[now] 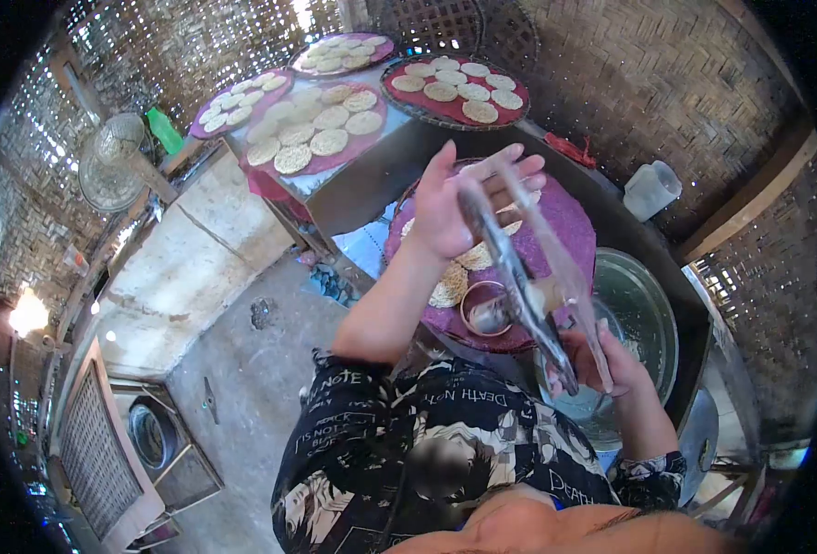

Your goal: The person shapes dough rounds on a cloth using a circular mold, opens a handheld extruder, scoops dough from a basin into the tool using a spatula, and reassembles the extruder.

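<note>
A long dark, shiny strip and a pale translucent strip slant between my hands, both smeared by motion; what they belong to cannot be made out. Near their upper ends is my left hand, palm up with thumb and fingers apart. The lower ends run into my right hand, whose fingers curl around the pale strip. Beneath them, a round tray with purple cloth bears pale grainy discs. A ring rests on it, with something greyish inside, partly hidden by the strips.
A wide metal basin stands right of the tray. Beyond, cloth-covered trays hold several discs: one red, others pink on a counter. A white plastic jug is at the right wall, a green bottle at the left.
</note>
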`<control>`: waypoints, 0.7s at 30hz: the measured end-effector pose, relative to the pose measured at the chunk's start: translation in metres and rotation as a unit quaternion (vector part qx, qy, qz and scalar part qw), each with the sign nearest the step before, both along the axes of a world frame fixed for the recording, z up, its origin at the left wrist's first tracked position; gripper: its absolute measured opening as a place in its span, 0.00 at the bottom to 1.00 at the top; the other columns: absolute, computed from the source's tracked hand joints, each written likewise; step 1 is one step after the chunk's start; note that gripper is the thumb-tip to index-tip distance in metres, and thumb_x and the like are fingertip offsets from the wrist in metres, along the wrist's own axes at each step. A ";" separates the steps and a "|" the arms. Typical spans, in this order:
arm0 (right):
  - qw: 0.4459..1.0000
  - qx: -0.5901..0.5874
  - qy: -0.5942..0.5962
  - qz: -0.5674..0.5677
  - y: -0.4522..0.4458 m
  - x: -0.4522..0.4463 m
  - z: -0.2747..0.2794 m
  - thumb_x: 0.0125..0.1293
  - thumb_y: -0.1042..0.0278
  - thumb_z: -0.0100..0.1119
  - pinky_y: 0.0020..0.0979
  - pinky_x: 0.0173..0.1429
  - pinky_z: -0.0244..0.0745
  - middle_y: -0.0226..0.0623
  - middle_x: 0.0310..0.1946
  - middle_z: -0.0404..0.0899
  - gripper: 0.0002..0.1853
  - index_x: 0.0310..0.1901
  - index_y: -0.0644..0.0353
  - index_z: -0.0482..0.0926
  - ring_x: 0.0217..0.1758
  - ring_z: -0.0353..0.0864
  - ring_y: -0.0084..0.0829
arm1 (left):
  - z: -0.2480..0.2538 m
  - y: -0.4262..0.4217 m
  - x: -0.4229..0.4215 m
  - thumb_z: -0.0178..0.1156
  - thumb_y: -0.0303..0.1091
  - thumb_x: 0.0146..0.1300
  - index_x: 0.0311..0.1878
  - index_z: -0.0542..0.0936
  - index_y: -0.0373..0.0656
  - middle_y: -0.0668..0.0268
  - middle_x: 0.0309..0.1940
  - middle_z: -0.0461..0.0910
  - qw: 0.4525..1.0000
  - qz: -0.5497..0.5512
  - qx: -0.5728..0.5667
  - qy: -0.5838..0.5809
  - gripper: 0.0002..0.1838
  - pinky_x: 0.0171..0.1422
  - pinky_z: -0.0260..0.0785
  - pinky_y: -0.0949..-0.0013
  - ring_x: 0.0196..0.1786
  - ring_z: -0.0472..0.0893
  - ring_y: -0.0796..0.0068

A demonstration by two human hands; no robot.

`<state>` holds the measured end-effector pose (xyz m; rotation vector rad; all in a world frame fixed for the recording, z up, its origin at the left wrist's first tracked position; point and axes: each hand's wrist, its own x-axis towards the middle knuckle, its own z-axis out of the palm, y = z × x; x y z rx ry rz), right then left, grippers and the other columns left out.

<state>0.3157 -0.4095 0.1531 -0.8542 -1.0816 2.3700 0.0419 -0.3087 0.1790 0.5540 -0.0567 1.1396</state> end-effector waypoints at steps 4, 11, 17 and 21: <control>0.995 -0.022 -0.081 0.050 0.018 0.009 -0.001 0.61 0.30 0.32 0.35 0.39 0.76 0.52 0.38 0.76 0.41 0.55 0.67 0.63 0.36 0.79 0.38 | -0.032 0.023 0.012 0.40 0.69 0.57 0.52 0.72 0.41 0.66 0.27 0.72 0.993 -0.029 0.026 -0.113 0.39 0.57 0.61 0.57 0.42 0.73 0.63; 0.957 0.050 -0.283 0.035 0.037 0.009 0.003 0.61 0.30 0.31 0.33 0.29 0.79 0.47 0.29 0.78 0.39 0.49 0.66 0.68 0.25 0.80 0.35 | -0.079 0.029 0.021 0.42 0.67 0.58 0.42 0.78 0.49 0.74 0.14 0.64 0.988 0.079 -0.042 -0.127 0.31 0.41 0.67 0.62 0.22 0.67 0.76; 0.949 0.063 -0.301 0.068 0.036 -0.006 -0.005 0.64 0.35 0.31 0.28 0.21 0.73 0.40 0.22 0.77 0.33 0.43 0.61 0.70 0.19 0.78 0.30 | -0.092 0.020 0.002 0.42 0.66 0.58 0.40 0.77 0.50 0.72 0.14 0.65 0.985 0.103 -0.058 -0.126 0.29 0.38 0.70 0.61 0.22 0.70 0.73; 0.951 0.099 -0.290 0.030 0.035 -0.031 -0.006 0.65 0.38 0.34 0.26 0.18 0.68 0.36 0.18 0.75 0.30 0.37 0.60 0.74 0.16 0.74 0.27 | -0.087 0.026 -0.015 0.42 0.66 0.59 0.40 0.76 0.49 0.73 0.13 0.64 0.987 0.104 -0.027 -0.117 0.29 0.35 0.71 0.64 0.20 0.68 0.76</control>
